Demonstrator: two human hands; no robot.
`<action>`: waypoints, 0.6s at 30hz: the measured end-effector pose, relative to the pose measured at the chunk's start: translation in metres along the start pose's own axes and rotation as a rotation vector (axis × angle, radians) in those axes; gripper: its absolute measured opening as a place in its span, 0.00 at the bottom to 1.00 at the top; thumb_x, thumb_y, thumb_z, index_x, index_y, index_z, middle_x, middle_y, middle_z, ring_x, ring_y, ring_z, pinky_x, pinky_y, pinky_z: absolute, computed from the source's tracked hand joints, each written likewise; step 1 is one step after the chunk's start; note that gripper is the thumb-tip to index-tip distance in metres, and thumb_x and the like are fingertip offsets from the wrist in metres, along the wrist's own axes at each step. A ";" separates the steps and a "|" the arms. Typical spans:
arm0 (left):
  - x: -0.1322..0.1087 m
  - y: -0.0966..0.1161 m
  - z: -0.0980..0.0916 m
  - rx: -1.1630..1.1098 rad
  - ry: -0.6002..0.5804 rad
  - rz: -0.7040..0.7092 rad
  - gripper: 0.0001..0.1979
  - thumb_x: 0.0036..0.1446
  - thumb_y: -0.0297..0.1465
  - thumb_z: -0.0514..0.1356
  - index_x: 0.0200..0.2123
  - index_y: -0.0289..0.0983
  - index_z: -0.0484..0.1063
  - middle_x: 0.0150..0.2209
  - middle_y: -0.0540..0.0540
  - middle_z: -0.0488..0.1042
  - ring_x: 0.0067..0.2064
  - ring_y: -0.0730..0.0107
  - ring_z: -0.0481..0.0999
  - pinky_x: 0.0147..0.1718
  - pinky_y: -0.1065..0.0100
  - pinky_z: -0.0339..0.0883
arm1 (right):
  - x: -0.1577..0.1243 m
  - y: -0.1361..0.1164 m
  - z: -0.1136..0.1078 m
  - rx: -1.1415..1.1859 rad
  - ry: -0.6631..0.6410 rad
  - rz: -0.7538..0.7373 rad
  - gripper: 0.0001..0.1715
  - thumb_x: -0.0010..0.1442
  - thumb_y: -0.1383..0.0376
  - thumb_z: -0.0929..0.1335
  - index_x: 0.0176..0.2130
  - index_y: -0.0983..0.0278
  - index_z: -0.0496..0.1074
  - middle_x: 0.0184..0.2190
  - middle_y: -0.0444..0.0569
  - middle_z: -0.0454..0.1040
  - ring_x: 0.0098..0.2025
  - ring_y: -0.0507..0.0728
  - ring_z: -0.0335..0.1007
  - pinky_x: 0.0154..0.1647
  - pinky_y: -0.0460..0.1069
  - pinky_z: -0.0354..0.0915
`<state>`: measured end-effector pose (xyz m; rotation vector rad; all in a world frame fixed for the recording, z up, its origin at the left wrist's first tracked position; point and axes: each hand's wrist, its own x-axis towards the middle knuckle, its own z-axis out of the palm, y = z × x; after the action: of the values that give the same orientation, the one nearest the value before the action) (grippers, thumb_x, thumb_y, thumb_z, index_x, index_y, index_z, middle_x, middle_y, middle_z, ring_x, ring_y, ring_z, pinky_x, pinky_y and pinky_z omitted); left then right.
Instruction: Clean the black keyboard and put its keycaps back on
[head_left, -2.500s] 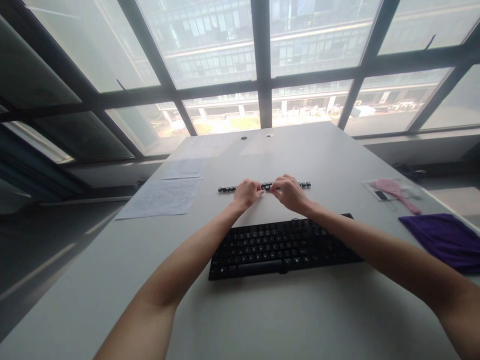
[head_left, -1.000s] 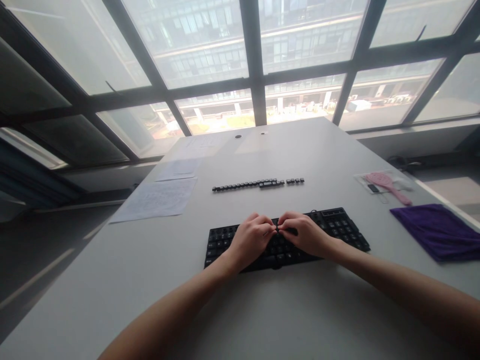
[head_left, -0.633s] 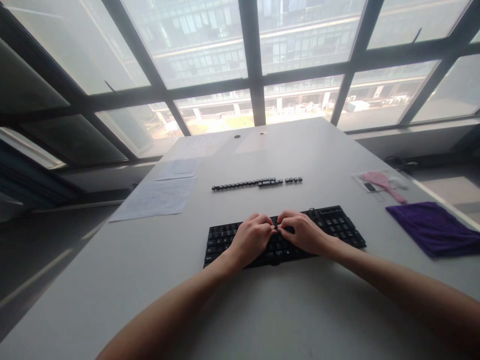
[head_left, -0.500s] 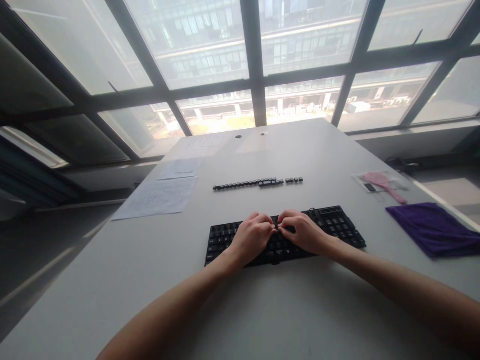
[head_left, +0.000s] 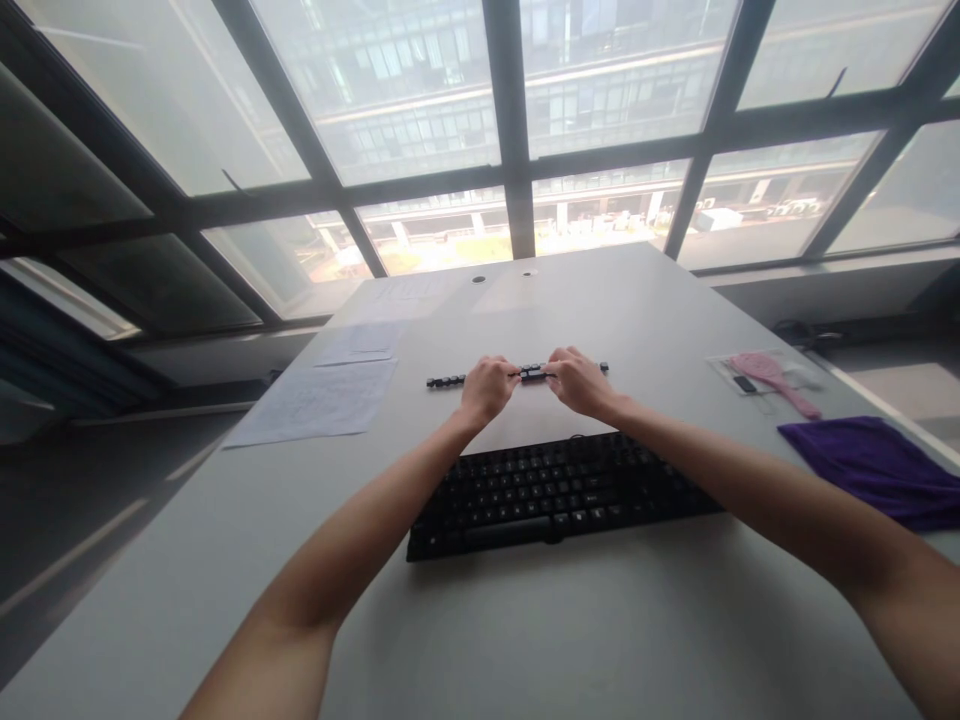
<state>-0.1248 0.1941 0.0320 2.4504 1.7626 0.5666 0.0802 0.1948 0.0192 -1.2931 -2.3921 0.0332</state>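
A black keyboard (head_left: 555, 490) lies on the grey table (head_left: 525, 640) in front of me. Beyond it runs a row of loose black keycaps (head_left: 444, 381). Both my arms reach over the keyboard to that row. My left hand (head_left: 487, 388) and my right hand (head_left: 576, 382) are curled with fingertips pinched, facing each other at the middle of the row. A wider black keycap (head_left: 533, 373) sits between the two sets of fingertips. Whether it is held or lying on the table I cannot tell.
Printed paper sheets (head_left: 319, 398) lie at the left, more paper (head_left: 362, 342) behind them. A purple cloth (head_left: 877, 472) and a pink brush in a clear bag (head_left: 765, 376) lie at the right. Large windows stand beyond the table's far edge.
Both hands left the keyboard, where they were pinched together over the keys, and moved forward to the row of loose keycaps. The camera view tilted slightly.
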 end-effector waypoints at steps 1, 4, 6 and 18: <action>0.006 -0.001 0.004 0.010 -0.004 0.008 0.10 0.63 0.30 0.62 0.45 0.42 0.83 0.45 0.42 0.79 0.49 0.56 0.74 0.48 0.62 0.70 | 0.008 0.003 0.004 -0.045 -0.021 -0.011 0.13 0.66 0.70 0.65 0.42 0.65 0.81 0.45 0.58 0.75 0.49 0.63 0.66 0.47 0.54 0.63; 0.014 -0.001 0.015 0.040 -0.022 0.032 0.08 0.62 0.29 0.63 0.42 0.41 0.83 0.44 0.41 0.78 0.51 0.55 0.71 0.48 0.60 0.69 | 0.021 0.008 0.016 -0.114 -0.048 -0.046 0.14 0.67 0.70 0.65 0.41 0.66 0.81 0.46 0.59 0.74 0.49 0.64 0.64 0.46 0.55 0.62; 0.016 -0.002 0.020 0.052 -0.035 0.045 0.07 0.62 0.28 0.63 0.38 0.40 0.84 0.43 0.41 0.77 0.51 0.54 0.70 0.48 0.60 0.69 | 0.025 0.010 0.023 -0.116 -0.056 -0.063 0.14 0.67 0.70 0.65 0.40 0.67 0.81 0.46 0.60 0.74 0.49 0.65 0.63 0.47 0.56 0.60; 0.014 -0.002 0.025 -0.034 -0.057 0.015 0.07 0.60 0.28 0.64 0.37 0.41 0.83 0.40 0.42 0.81 0.50 0.54 0.73 0.49 0.59 0.69 | 0.030 0.007 0.029 -0.092 -0.093 -0.132 0.13 0.66 0.70 0.66 0.35 0.65 0.80 0.39 0.56 0.79 0.49 0.64 0.63 0.49 0.56 0.53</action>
<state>-0.1144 0.2117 0.0116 2.4335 1.7010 0.5176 0.0604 0.2282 0.0016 -1.1945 -2.5804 -0.0566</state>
